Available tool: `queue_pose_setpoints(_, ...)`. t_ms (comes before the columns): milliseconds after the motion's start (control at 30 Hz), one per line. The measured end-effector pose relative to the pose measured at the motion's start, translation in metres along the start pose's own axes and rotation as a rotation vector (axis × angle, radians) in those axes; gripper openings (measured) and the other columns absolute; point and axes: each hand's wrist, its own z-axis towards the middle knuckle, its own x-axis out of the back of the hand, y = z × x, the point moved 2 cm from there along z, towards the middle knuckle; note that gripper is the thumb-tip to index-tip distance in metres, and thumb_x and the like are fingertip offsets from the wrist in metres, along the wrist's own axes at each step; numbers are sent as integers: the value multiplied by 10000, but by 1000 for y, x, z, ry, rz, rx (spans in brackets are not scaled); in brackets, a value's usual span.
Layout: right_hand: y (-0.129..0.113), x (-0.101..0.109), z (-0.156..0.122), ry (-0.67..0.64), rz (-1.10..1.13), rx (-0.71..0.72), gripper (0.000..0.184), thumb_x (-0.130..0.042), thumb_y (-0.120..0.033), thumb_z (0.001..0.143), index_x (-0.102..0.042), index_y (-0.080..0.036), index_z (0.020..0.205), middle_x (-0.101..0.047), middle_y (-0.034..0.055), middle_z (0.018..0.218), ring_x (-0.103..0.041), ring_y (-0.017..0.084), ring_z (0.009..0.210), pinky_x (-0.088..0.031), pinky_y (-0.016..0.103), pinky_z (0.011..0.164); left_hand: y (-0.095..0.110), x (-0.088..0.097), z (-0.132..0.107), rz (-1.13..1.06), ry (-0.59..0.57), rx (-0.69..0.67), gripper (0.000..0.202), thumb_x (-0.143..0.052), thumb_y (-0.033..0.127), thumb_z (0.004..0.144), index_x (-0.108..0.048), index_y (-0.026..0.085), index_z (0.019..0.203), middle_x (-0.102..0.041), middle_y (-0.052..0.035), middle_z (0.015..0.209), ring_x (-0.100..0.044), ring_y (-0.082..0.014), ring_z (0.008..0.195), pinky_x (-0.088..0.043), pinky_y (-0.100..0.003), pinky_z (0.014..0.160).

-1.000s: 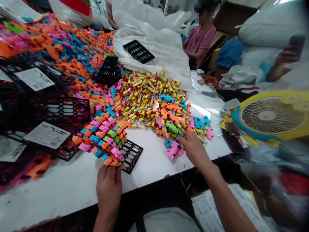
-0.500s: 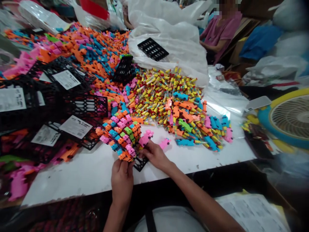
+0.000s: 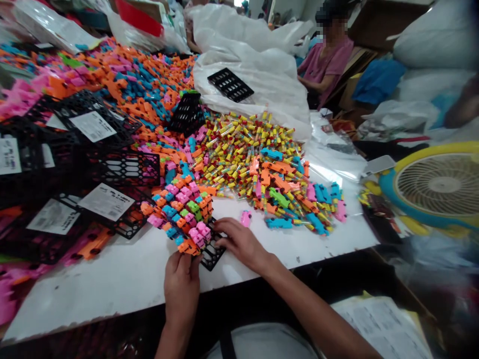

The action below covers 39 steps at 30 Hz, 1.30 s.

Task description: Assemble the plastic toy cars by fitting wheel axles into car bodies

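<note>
Several rows of small toy cars [image 3: 189, 207] in orange, pink, blue and green sit in a black plastic lattice tray [image 3: 213, 254]. My left hand [image 3: 182, 281] is closed on the tray's near edge, fingertips partly hidden under the cars. At the tray's right side is my right hand [image 3: 243, 244], thumb and fingers apart, tips close to the lattice. A pair of pink cars [image 3: 199, 233] sits at the right end of the front rows. One loose pink car [image 3: 246, 218] lies on the white tabletop [image 3: 123, 271], just beyond my right hand.
A heap of yellow-capped clear tubes [image 3: 239, 154] lies beyond the tray, loose cars [image 3: 279, 197] on its right part. Black lattice trays with white labels [image 3: 107, 201] are stacked left. Behind spreads a large toy pile [image 3: 138, 85]. A fan [image 3: 441, 184] stands right; a person [image 3: 327, 65] sits behind.
The pink car from my right hand now sits in the tray, and those fingers have come off it. My left hand keeps its hold on the tray. The view has shifted slightly.
</note>
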Motion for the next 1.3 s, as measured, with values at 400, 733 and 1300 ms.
queue_pose_setpoints(400,50,117,-93,171,-784,-490,80,-531,-213,842,-596,-198,886,-596,84,928,-576,234,839,-431,322,662,-2,4,3,5,-32,49,241,-531,385,901,-669,203,978,-649,-72,973,-627,-219,890,-536,-337,775)
queue_pose_setpoints(733,-17,20,-24,-53,667,-520,267,-512,-423,870,-498,-185,991,-608,-24,640,-610,137,570,-540,285,601,-2,9,-4,33,-14,-9,273,-501,382,919,-663,172,981,-646,-82,938,-626,-216,874,-542,-330,749)
queue_pose_setpoints(1300,-3,-28,17,-212,-84,-129,44,-623,-151,824,-608,-191,819,-663,28,876,-620,167,826,-451,231,716,-7,6,-2,-10,14,-16,249,-501,346,917,-659,173,1002,-650,-90,966,-635,-220,870,-557,-351,749)
